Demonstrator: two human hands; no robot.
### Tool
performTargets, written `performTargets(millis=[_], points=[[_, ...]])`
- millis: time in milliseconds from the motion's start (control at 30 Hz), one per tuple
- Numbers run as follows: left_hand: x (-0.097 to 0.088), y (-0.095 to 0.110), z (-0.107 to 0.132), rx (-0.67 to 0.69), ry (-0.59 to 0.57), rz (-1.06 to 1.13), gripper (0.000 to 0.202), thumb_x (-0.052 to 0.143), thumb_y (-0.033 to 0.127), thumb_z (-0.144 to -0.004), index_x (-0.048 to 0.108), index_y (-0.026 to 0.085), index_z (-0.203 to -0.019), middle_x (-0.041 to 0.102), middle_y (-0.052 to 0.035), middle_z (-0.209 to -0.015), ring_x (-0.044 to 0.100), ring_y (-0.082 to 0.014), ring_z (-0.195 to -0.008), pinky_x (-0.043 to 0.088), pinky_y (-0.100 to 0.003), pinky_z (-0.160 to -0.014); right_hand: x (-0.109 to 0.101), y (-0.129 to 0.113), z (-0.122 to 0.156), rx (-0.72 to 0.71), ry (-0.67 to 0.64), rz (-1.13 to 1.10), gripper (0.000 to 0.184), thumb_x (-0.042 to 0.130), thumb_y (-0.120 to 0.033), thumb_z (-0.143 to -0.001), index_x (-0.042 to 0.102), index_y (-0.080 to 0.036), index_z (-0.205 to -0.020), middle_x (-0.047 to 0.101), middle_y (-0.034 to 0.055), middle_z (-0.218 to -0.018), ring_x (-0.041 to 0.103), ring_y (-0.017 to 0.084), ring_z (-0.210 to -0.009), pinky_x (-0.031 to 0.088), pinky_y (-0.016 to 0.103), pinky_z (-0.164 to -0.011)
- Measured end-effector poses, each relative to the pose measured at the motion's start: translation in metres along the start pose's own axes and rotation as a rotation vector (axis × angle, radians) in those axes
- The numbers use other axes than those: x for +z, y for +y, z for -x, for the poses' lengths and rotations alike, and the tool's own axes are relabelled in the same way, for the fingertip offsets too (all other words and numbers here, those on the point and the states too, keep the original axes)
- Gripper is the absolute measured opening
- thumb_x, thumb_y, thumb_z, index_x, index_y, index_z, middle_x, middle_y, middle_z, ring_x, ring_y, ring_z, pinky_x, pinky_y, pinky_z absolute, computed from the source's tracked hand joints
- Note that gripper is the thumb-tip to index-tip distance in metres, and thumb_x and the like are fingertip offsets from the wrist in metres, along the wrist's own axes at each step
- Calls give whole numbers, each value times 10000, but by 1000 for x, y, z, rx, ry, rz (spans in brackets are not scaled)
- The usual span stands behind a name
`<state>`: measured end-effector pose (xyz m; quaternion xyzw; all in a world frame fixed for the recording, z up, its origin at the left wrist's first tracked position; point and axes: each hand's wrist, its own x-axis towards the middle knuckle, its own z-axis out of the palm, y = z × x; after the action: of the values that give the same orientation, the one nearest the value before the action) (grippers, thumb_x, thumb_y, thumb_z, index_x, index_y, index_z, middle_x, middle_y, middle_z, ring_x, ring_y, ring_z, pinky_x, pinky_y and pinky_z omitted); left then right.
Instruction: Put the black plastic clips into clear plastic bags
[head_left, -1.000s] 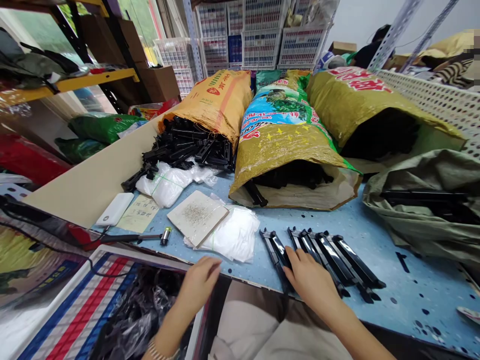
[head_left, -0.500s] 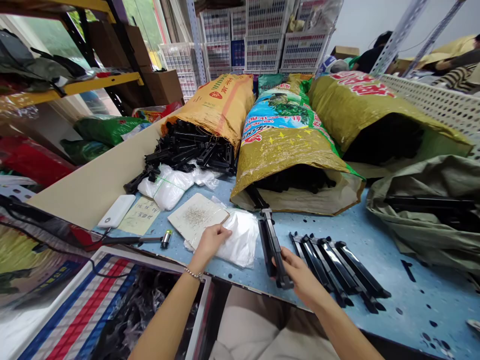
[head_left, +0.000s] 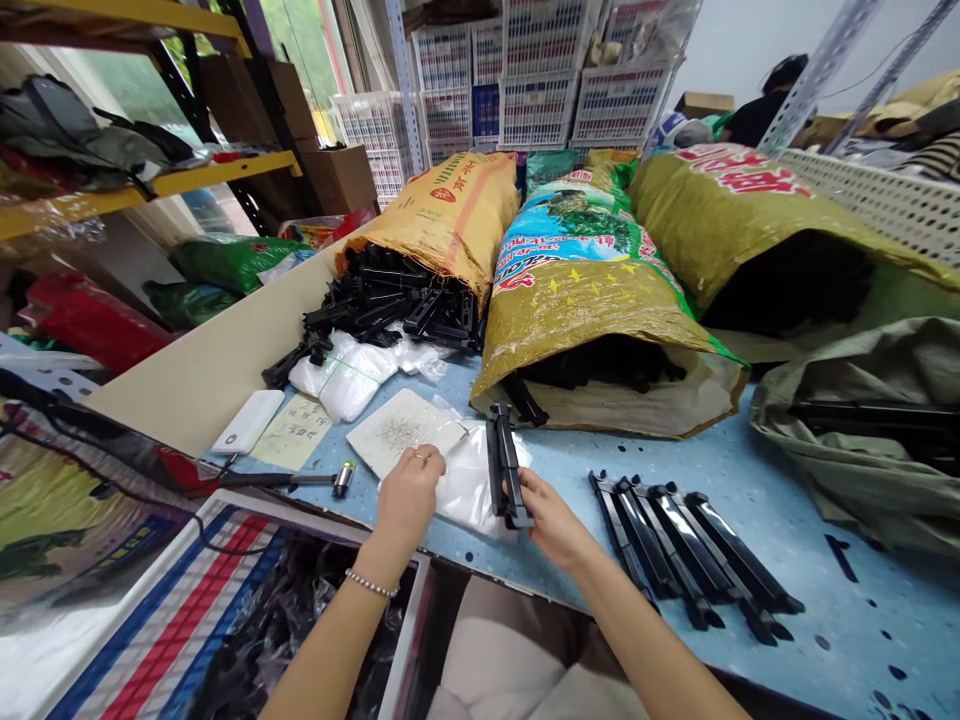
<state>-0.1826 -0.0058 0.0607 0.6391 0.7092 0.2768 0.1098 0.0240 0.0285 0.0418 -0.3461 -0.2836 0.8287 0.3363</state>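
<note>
My right hand (head_left: 550, 515) is closed round a long black plastic part (head_left: 503, 462), held above the blue table (head_left: 757, 470) over a white plastic bag (head_left: 469, 480). My left hand (head_left: 409, 490) rests with curled fingers at the near edge of a beige board (head_left: 401, 438) sprinkled with tiny metal bits; a ring shows on one finger. Whether it pinches anything is too small to see. A row of several matching black parts (head_left: 690, 550) lies to the right of my right hand.
Three open sacks lie at the back: an orange one (head_left: 450, 215) spilling black parts (head_left: 382, 305), a yellow-green one (head_left: 585, 290) and an olive one (head_left: 735, 220). A small hammer (head_left: 300, 478), a white power bank (head_left: 247, 422), a paper note (head_left: 292, 430) and bagged white packets (head_left: 345, 372) lie left. Another person sits far back.
My right hand lifted one black part out of the row and carried it left over the white bag. My left hand moved forward from the table edge to the beige board.
</note>
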Motion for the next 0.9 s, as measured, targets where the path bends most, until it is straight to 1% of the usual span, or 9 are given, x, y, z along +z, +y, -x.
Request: performTargets(millis=[100,200,267,433,567,633,700,833,900], points=[[4,0,3,99,-68,-168,390,392,8,-804,635,167,-1064,615,-124,-1170,572,-245,-1074,484,-401,-913,-12,14,23,211,-142,-208,257,744,-284,-739,637,-132,-917,639,19,-759,583,90,-658,429,138,-483],[4,9,11,192,-46,18,518,338,20,-847,482,179,-1319,533,-120,-1305,505,-209,-1211,435,-383,-1023,-20,34,33,495,-305,-457,357,710,-315,-780,607,-85,-1032,649,48,-795,583,60,-648,435,75,-451],[-1,23,23,289,-61,158,529,322,55,-883,408,206,-1383,503,-113,-1342,466,-203,-1259,414,-385,-1053,-22,45,31,569,-381,-583,373,695,-321,-796,592,-68,-1050,636,33,-755,539,29,-575,418,36,-419],[-8,51,64,426,-233,322,531,316,64,-911,367,252,-1405,475,-105,-1373,458,-191,-1267,435,-358,-1038,-23,48,37,402,-438,-672,242,672,-294,-828,608,-81,-926,615,19,-730,446,-1,-446,373,27,-339],[10,35,80,312,-17,265,396,364,75,-906,492,214,-1254,495,-135,-1298,518,-209,-1190,467,-395,-991,-22,41,61,285,-370,-894,245,596,-182,-875,548,-108,-1104,551,-23,-760,458,-15,-487,362,-23,-365],[23,24,82,295,23,178,354,356,47,-883,548,194,-1141,477,-149,-1311,572,-215,-1111,506,-405,-929,-20,44,70,264,-356,-965,290,611,-130,-850,532,-127,-1128,533,-37,-768,461,-17,-501,369,-35,-383],[33,20,81,289,16,85,423,329,4,-853,544,189,-1169,437,-157,-1370,561,-235,-1145,506,-420,-932,-18,48,73,251,-338,-958,330,657,-134,-816,535,-128,-1122,533,-37,-772,458,-16,-512,373,-34,-393],[38,36,80,264,46,10,717,263,-73,-798,202,184,-1464,302,-168,-1491,306,-258,-1379,388,-460,-1068,-16,52,67,210,-232,-719,352,721,-264,-769,578,-116,-1055,553,-18,-763,427,0,-506,374,15,-388],[36,51,85,377,-17,74,762,264,-70,-797,86,190,-1490,261,-167,-1515,271,-245,-1396,380,-438,-1079,-16,50,62,134,-92,-471,306,711,-362,-761,606,-134,-937,559,-12,-727,415,24,-487,369,81,-371]])
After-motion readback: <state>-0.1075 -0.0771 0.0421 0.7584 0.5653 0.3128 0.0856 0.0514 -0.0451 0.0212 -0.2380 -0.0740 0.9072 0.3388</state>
